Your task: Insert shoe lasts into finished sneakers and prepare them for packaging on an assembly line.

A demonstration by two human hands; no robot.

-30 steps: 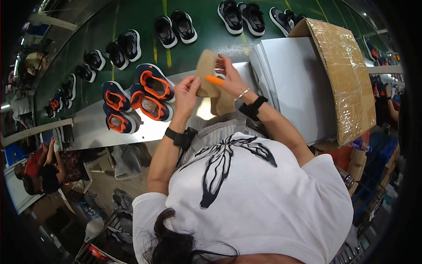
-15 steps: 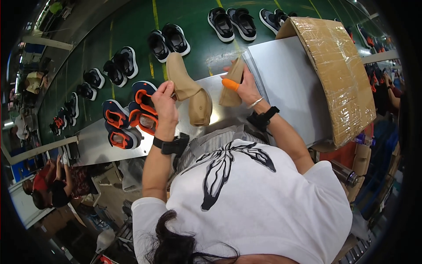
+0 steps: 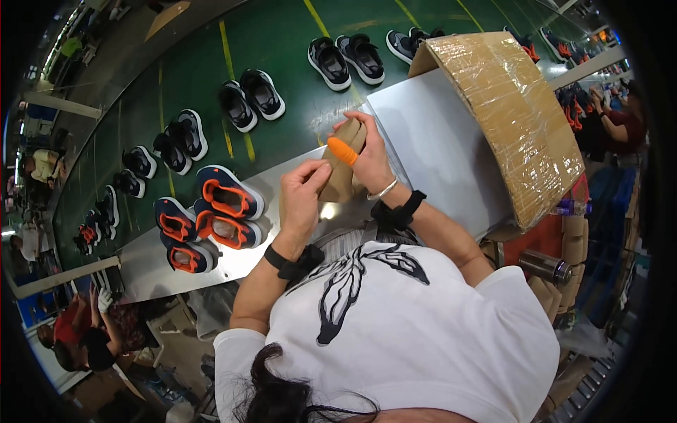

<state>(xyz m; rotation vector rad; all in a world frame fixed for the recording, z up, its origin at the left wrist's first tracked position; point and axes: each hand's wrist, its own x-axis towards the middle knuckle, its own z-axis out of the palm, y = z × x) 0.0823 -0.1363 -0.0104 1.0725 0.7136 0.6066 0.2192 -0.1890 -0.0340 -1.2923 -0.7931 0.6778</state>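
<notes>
Over the steel ledge in front of me, both hands come together on tan moulded-paper shoe inserts (image 3: 338, 182). My left hand (image 3: 299, 201) pinches the lower left side between thumb and fingers. From the right, my right hand (image 3: 374, 163) wraps round the upper part, its thumb in an orange finger cot (image 3: 343, 151) pressed across the front. How the pieces sit against each other is partly hidden by my fingers. Navy shoes with orange linings (image 3: 231, 194) stand on the ledge and belt edge left of my left hand.
A green conveyor belt (image 3: 296, 120) with yellow lines carries pairs of black shoes (image 3: 252, 99). At right, a taped cardboard box (image 3: 511, 120) arches over a grey sheet surface (image 3: 430, 148). Beside it lies a metal flask (image 3: 546, 268). Other people work at both sides.
The insert in my left hand has folded up and met the one in my right hand. Both hands have drawn together. The view has shifted, and the belt's shoes appear farther left.
</notes>
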